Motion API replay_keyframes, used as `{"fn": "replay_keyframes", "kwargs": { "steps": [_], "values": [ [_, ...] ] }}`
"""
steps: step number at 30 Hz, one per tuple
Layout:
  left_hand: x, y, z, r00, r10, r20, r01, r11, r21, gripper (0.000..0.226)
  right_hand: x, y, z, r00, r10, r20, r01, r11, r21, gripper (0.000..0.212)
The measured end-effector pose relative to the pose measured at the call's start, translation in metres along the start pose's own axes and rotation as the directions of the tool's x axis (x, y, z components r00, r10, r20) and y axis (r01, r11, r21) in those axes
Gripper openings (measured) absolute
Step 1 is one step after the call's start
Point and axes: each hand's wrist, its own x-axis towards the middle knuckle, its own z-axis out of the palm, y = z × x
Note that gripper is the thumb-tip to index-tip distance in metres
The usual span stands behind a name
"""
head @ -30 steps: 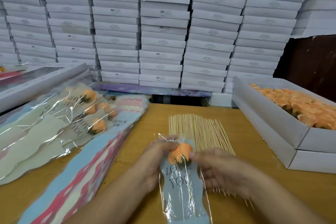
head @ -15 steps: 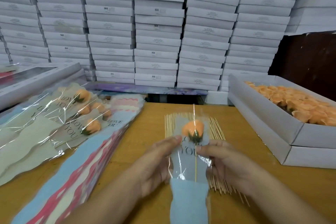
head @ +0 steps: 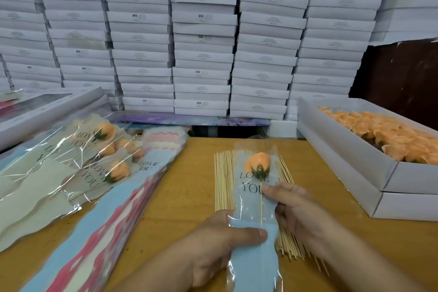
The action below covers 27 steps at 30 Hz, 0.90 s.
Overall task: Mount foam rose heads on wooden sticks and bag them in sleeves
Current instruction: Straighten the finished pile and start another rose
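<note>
Sleeve (head: 254, 208) held above stick pile (head: 224, 182), both hands. Left hand (head: 213, 246) thumb clamped across blue lower part, prob. to steady; right hand (head: 292, 208) pinching side edge. Rose (head: 257, 162) on stick (head: 261, 199) seated inside sleeve, centred. Bagged roses (head: 71, 163) stacked left, likely destination.

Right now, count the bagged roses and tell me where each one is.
5 visible: one in the sleeve both hands hold, four in the finished pile at left. More may be hidden underneath.

Stacked white boxes (head: 201, 38) wall a wooden table (head: 189, 197).
</note>
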Motion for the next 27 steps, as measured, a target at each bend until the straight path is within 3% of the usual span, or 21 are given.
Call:
{"fn": "replay_keyframes", "kwargs": {
  "steps": [5,8,16,27],
  "values": [
    [0.0023,-0.0009,-0.0014,0.999,0.021,-0.042,-0.022,1.0,-0.017,0.025,-0.0025,0.0053,0.0059,0.998,0.044,0.051,-0.043,0.999,-0.026,0.029],
    [0.0007,0.0007,-0.0005,0.999,0.023,-0.024,-0.023,1.0,-0.017,0.022,-0.0031,0.0061,0.0068,0.999,0.033,0.011,-0.032,0.999,-0.021,0.035],
    [0.0008,0.0028,-0.0029,1.0,0.008,0.009,-0.008,1.0,-0.024,0.04,-0.0025,0.0031,0.0047,0.996,-0.014,-0.087,0.015,1.0,0.009,0.016],
    [0.0032,0.0029,-0.006,1.0,-0.023,0.014,0.023,1.0,0.009,0.033,-0.0057,0.0017,0.0088,0.993,-0.065,-0.096,0.065,0.998,0.005,0.012]
  ]
}}
